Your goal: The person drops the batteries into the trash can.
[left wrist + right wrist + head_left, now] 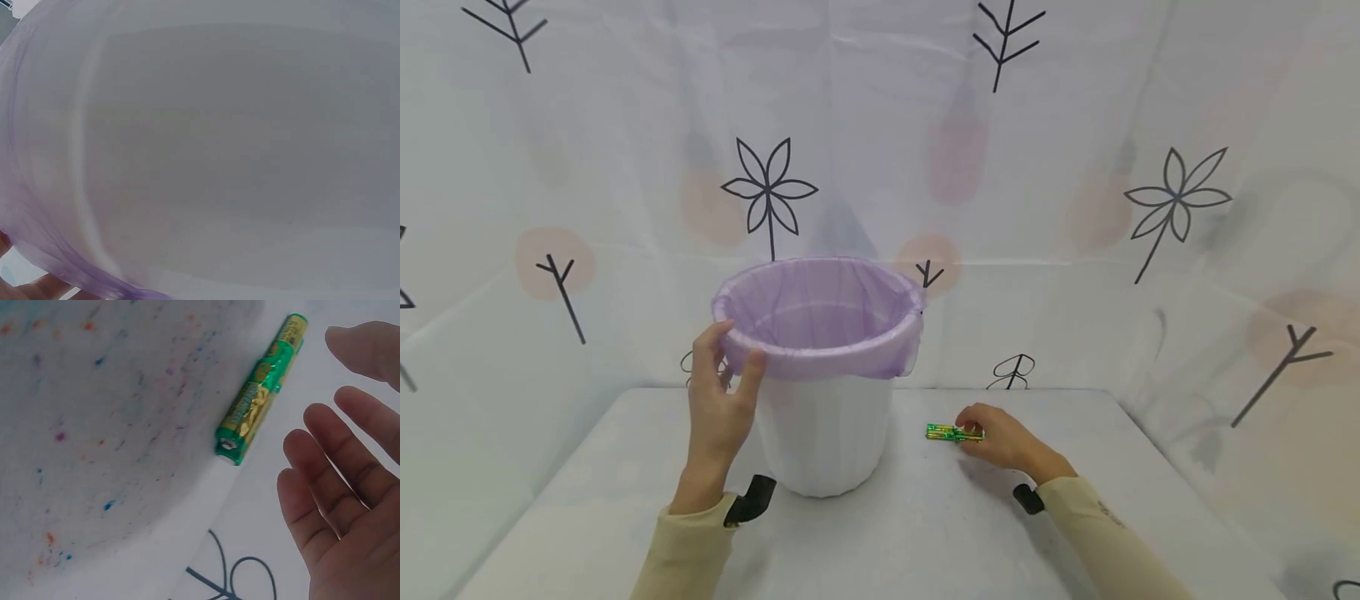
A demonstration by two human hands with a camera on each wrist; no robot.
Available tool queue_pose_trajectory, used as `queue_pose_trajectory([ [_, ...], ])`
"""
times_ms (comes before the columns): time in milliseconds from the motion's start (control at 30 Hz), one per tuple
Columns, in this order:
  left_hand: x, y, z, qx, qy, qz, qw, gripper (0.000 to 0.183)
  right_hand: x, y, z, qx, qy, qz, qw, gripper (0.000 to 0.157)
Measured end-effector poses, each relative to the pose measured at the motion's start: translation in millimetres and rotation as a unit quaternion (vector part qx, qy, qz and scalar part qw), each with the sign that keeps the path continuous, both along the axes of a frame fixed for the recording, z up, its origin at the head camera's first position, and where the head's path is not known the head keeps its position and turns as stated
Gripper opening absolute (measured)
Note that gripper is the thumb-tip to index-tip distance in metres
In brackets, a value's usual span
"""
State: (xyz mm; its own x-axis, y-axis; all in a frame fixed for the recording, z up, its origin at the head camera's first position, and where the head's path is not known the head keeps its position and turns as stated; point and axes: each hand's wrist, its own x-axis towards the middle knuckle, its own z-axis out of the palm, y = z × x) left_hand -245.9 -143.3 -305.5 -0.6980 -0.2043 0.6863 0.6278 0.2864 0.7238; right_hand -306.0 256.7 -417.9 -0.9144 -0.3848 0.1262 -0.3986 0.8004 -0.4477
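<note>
A white trash can [823,433] with a purple bag [842,362] folded over its rim stands upright on the table. My left hand [721,400] holds it at the near left of the rim, thumb in front and fingers round the side. The can's white wall [237,150] fills most of the left wrist view, with a few fingers at the bottom left. Green-and-gold batteries [259,394] lie side by side on the table, right of the can. My right hand [1000,437] is over their right end; in the right wrist view its fingers are loosely bent and apart from them.
The white table [940,533] has small coloured specks, seen in the right wrist view. A patterned cloth [865,125] with flowers and twigs hangs behind the table and along its sides. Black straps [751,500] circle both wrists.
</note>
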Motion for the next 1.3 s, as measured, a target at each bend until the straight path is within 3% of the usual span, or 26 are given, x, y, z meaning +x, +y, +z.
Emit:
queue_pose_trajectory([
  [367, 0.4, 1.3, -0.2, 0.001, 0.006, -0.003, 1.0000, 0.050, -8.4, 3.7, -12.7, 0.048, -0.023, -0.041, 0.998, 0.027],
  [567, 0.4, 1.1, 0.3, -0.002, 0.004, 0.002, 1.0000, 0.050, -8.6, 4.2, -14.0, 0.052, -0.015, -0.026, 0.998, 0.025],
  [1300, 0.1, 1.2, 0.5, -0.005, -0.003, 0.004, 1.0000, 0.053, -5.8, -3.7, -20.7, 0.010, -0.065, -0.030, 0.997, 0.024],
])
